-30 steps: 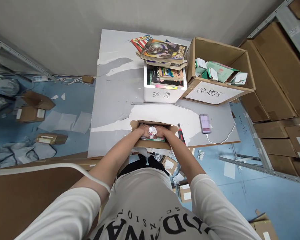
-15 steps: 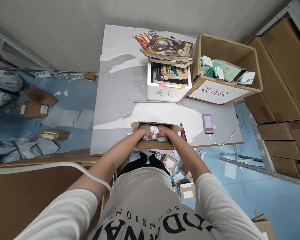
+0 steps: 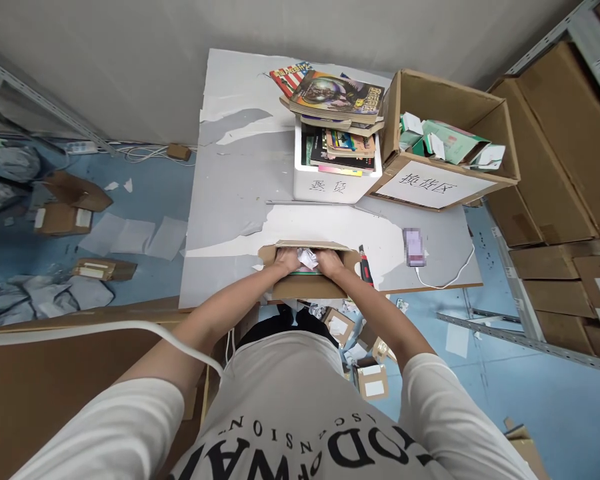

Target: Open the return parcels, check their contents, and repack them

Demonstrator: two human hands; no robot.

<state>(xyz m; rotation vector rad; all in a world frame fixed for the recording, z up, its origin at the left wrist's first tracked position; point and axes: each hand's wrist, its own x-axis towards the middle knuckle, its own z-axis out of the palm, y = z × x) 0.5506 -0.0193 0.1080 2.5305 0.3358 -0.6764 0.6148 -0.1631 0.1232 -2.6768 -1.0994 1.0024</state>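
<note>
An open cardboard box [image 3: 310, 289] sits at the table's front edge, its flaps spread outward. Both of my hands reach down into it. My left hand [image 3: 287, 259] is at the box's left inner side, and my right hand [image 3: 329, 261] is at the right. Between them lies a crumpled white paper [image 3: 307, 258], close to both hands. A strip of something green and flat [image 3: 307, 271] shows beneath the paper. The fingers of both hands are hidden inside the box, so their grip does not show.
A red-and-black box cutter [image 3: 365, 267] lies right of the box. Farther right is a phone [image 3: 414, 247] on a white cable. Behind stand a white bin [image 3: 325, 191] stacked with books and a large carton [image 3: 450, 175] holding green boxes. Small cartons and paper litter the floor.
My hands have moved slightly apart and deeper toward the box's sides. The crumpled paper has shifted a little and looks more exposed between them.
</note>
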